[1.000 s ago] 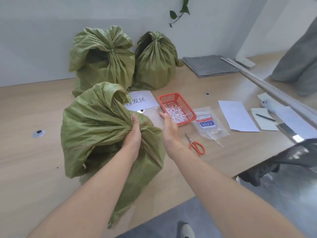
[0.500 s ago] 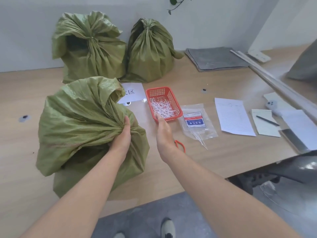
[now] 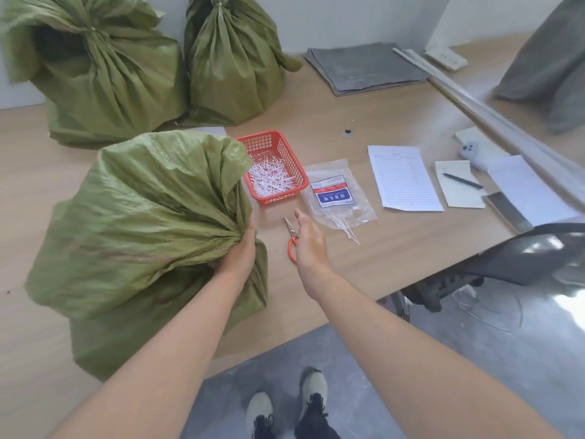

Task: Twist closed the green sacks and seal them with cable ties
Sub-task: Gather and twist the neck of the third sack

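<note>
Here the left hand (image 3: 235, 258) grips the bunched, twisted neck of the near green sack (image 3: 142, 223), a crinkly woven bag slumped at the front of the wooden table (image 3: 395, 248). The right hand (image 3: 308, 242), fingers straight and close together, holding nothing, has drawn back from the red mesh basket (image 3: 278, 197) of thin white cable ties (image 3: 269, 179) and now hovers over the orange-handled scissors (image 3: 290, 231). Three sacks in all: the left back sack (image 3: 101, 74) and right back sack (image 3: 231, 64) stand cinched by the wall; one basket, one pair of scissors.
</note>
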`<state>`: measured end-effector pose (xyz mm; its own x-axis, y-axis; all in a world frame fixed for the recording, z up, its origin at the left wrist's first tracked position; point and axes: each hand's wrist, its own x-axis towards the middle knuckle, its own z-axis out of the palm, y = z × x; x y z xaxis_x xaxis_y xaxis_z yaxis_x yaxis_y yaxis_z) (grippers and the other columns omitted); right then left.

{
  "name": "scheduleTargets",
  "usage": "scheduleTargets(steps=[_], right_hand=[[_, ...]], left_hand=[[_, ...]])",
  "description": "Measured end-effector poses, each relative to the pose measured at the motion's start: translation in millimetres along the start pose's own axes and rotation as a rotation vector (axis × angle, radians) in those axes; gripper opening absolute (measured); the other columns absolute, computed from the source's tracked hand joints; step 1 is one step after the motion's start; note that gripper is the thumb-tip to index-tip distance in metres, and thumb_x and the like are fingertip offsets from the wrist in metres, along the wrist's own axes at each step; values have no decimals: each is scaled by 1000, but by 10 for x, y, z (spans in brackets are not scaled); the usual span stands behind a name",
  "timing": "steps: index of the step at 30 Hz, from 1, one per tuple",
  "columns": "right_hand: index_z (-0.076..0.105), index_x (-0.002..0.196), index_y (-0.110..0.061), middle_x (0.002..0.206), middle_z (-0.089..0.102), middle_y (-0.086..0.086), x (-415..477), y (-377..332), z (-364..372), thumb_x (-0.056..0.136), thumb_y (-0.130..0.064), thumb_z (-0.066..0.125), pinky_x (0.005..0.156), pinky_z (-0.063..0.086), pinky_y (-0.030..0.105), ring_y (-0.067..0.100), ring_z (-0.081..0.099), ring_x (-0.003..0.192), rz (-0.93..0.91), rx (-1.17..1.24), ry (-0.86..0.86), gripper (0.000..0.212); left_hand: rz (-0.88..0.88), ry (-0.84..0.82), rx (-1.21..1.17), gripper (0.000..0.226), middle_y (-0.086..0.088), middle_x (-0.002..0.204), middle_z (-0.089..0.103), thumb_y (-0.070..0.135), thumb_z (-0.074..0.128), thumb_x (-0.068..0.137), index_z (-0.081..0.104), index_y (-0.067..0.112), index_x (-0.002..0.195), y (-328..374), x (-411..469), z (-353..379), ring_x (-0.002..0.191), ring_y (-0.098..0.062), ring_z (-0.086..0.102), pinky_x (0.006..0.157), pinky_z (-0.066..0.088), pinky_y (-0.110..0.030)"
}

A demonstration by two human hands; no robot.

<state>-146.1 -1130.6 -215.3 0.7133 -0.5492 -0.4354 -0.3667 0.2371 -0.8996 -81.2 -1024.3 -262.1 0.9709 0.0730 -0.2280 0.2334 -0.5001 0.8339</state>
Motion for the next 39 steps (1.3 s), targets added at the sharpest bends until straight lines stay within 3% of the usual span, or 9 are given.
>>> scheduleTargets(steps=[3,7,12,16,20,23,26,30,39], right_hand=[[58,145,-25,147,57,-6,34,88,-67,93,-51,42,121,35,37,12,52,138,59,-7,20,60],[55,135,8,138,54,30,290,232,-309,108,-28,41,100,40,41,41,51,125,155,-31,39,47],[60,132,6,130,66,13,688,389,-627,109,-25,40,84,46,22,14,62,104,189,-103,45,43],[51,136,8,143,52,23,928,543,-762,108,-27,39,109,37,44,33,46,133,220,-119,65,47],[68,118,-7,118,66,5,1150,658,-920,105,-30,42,94,42,34,29,57,126,133,-251,46,37],[68,111,-14,152,45,11,1386,814,-1033,99,-30,45,106,38,39,31,48,134,35,-562,-14,31],[58,134,-13,170,16,12,1600,957,-1146,100,-31,49,119,27,42,30,30,150,16,-904,-59,39],[37,153,-9,172,4,14,1803,1108,-1212,99,-34,52,125,15,42,30,11,157,39,-1062,-97,61],[62,118,-4,135,53,16,1841,1268,-1336,94,-1,49,102,42,38,33,57,119,-165,-1328,34,28]], left_hand=[[-17,-60,44,67,4,167,26,55,49,100,39,19,156,29,-71,124,156,-20,16,128,5,-37],[-104,-90,74,64,4,168,22,51,46,103,34,20,158,144,-162,368,156,-21,15,124,5,-31],[-108,-37,33,60,4,167,26,45,50,104,38,19,156,228,-232,708,154,-20,19,122,8,-27],[-158,-29,26,57,3,164,33,42,54,103,43,18,154,272,-262,919,151,-23,26,121,15,-28],[-177,-22,15,52,0,159,41,33,62,99,52,14,146,373,-275,1054,148,-23,32,115,17,-22],[-179,-40,53,49,-1,159,41,29,60,100,53,12,146,366,-241,1173,149,-22,30,112,15,-18],[-215,-40,41,49,1,156,44,32,59,101,54,14,145,349,-181,1260,148,-21,31,106,15,-12],[-325,-53,92,59,0,161,39,50,54,99,51,18,149,255,-64,1307,149,-25,32,124,19,-34],[-321,-54,79,64,4,160,41,56,57,95,53,20,148,169,10,1330,149,-22,33,124,20,-33]])
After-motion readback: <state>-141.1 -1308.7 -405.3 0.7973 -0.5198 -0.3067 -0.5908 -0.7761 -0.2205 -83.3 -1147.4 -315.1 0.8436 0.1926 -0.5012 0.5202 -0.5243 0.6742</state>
